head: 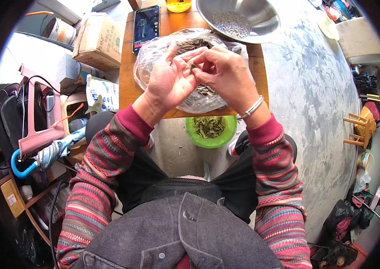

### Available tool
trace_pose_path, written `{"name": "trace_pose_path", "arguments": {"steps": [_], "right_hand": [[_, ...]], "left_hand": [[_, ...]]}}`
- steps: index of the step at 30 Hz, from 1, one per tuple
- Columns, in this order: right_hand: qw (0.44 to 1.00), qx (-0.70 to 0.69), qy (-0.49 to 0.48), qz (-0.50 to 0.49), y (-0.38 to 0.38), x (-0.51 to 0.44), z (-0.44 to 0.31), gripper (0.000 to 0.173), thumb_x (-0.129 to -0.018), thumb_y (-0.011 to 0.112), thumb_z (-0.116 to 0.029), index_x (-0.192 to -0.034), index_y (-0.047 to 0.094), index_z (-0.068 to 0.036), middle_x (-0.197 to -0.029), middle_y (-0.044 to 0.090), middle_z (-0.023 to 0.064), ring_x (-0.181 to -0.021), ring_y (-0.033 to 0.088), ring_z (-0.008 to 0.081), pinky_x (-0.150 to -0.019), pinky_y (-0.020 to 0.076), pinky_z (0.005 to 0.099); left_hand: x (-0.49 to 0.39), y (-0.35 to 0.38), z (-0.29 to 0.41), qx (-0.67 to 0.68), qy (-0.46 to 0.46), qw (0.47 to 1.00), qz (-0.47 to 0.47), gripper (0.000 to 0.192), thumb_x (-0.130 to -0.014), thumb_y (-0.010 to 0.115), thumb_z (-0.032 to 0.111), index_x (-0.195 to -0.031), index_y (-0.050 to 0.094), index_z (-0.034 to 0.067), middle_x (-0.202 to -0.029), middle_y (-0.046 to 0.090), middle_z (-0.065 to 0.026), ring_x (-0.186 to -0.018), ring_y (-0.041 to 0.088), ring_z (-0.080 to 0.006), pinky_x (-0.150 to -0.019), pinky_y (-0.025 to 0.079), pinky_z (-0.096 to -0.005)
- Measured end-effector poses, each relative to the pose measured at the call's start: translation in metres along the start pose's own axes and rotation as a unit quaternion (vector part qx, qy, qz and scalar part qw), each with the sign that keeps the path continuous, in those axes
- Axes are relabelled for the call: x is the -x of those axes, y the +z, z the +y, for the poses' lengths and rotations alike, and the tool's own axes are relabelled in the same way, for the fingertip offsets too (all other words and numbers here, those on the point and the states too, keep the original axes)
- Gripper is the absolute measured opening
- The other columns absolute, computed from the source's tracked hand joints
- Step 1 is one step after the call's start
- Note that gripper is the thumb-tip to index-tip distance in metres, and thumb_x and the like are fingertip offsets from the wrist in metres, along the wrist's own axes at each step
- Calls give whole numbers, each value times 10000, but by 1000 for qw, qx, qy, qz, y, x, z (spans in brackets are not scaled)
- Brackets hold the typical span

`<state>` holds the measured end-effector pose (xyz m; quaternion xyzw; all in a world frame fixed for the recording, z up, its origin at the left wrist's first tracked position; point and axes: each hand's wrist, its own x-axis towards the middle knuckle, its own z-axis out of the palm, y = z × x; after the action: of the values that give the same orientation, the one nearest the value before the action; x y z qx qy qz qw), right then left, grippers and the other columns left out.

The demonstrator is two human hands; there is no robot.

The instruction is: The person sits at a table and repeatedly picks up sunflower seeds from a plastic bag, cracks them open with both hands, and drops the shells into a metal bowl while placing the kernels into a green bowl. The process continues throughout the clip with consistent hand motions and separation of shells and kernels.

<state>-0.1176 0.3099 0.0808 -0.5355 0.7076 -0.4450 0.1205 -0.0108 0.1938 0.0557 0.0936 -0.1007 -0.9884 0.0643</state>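
Observation:
Palm up, my left hand (173, 79) is spread above a clear plastic bag (146, 55), its thumb apart from its fingers. My right hand (225, 72) meets it from the right, thumb and fingertips pinched on a dark striped sunflower seed (192, 67). Part of the left fingers is hidden behind the right hand. Inside the bag lie many sunflower seeds (193, 45) in their shells. A steel bowl (267, 20) with pale shelled kernels (232, 24) sits behind it. Below the table's near edge, a green plastic basin (210, 144) holds seed shells (209, 127).
The small wooden table (127, 79) carries a phone (146, 28) with its screen lit and a container of yellow liquid (178, 5). A cardboard box (97, 40), a pink plastic frame (40, 111) and a folded umbrella (50, 154) crowd the left. Rightward, a small wooden stool (358, 129) lies tipped.

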Motion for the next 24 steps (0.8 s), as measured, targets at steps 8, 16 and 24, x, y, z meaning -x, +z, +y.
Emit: {"name": "trace_pose_path", "arguments": {"steps": [8, 16, 24], "right_hand": [[999, 20, -7, 35, 2, -1, 1, 114, -702, 672, -82, -775, 611, -19, -780, 592, 123, -742, 611, 286, -674, 492, 362], [998, -41, 57, 7, -13, -3, 12, 126, -721, 702, -103, -767, 657, 5, -684, 638, 135, -624, 641, 229, -597, 510, 313], [949, -259, 179, -15, -16, -5, 11, 163, -866, 660, -158, -905, 647, 0, -810, 662, 45, -699, 630, 86, -577, 556, 218]], "left_hand": [[0, -3, -4, -213, 53, 975, 7, 318, -976, 474, 276, -1141, 540, 14, -1091, 602, -80, -990, 589, -154, -889, 483, -304], [6, 6, -8, -392, 31, 916, 74, 171, -967, 506, 227, -1005, 558, 68, -835, 568, 2, -694, 539, -73, -649, 453, -200], [5, 7, -7, -375, 82, 922, 52, 169, -978, 487, 208, -901, 556, 74, -599, 398, 69, -467, 317, -16, -420, 265, -168]]}}
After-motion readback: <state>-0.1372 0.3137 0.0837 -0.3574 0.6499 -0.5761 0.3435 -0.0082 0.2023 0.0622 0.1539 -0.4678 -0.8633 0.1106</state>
